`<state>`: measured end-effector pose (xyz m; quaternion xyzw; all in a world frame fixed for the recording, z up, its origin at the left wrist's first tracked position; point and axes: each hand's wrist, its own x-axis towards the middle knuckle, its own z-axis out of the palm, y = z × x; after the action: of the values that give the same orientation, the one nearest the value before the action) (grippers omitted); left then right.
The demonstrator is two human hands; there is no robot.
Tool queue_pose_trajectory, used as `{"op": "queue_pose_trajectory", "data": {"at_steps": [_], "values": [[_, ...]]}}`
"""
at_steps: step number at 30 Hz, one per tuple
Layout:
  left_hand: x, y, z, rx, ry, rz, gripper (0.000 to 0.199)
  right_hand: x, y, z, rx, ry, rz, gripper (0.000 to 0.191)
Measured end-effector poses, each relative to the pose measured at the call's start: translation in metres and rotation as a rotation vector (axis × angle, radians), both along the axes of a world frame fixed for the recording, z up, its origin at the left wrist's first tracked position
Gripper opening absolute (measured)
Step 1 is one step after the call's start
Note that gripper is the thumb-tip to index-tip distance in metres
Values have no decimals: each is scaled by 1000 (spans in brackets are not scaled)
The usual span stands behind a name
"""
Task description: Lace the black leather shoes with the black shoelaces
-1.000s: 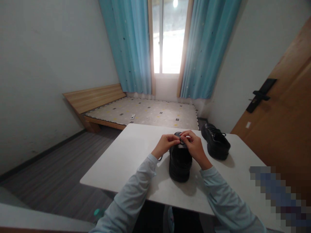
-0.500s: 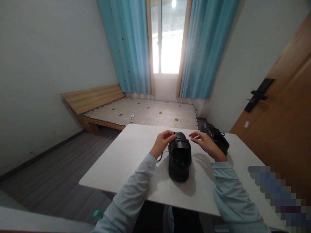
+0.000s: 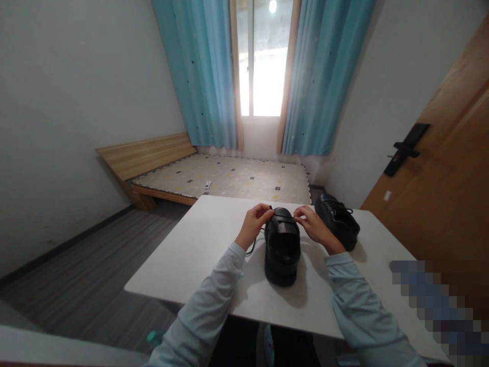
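Head view: the shoe [image 3: 281, 270] stands upright on the table [image 3: 183, 255], between its near and far edges, toe toward the far edge. Left hand [image 3: 255, 224] has its fingertips pinched together, seemingly on the lace [image 3: 253, 248]; right hand [image 3: 311, 224] curls beside the tongue, its grip unclear. Probably light, stiff-soled and softer above, it should hold steady by the heel; the thin lace may slip. Another shoe [image 3: 346, 233] sits near the far right corner.
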<state>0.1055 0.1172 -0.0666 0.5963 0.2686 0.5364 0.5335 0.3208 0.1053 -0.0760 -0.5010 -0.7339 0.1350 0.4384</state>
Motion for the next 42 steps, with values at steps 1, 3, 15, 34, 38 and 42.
{"op": "queue_pose_trajectory", "data": {"at_steps": [1, 3, 15, 34, 38, 42], "values": [[0, 1, -1, 10, 11, 8, 27, -1, 0, 0, 9, 9, -8, 7], [0, 2, -4, 46, 54, 28, 26, -3, 0, 0, 19, 53, -32, 9], [9, 0, -18, 338, 429, 127, 14, -31, -24, 30, 352, 82, -164, 7], [14, 0, -23, 443, 549, 257, 3, -49, -45, 46, 545, -381, -277, 14], [15, 2, -25, 445, 582, 269, 4, -49, -51, 49, 568, -564, -338, 14], [15, 2, -26, 439, 552, 277, 5, -53, -51, 47, 553, -508, -311, 16]]}}
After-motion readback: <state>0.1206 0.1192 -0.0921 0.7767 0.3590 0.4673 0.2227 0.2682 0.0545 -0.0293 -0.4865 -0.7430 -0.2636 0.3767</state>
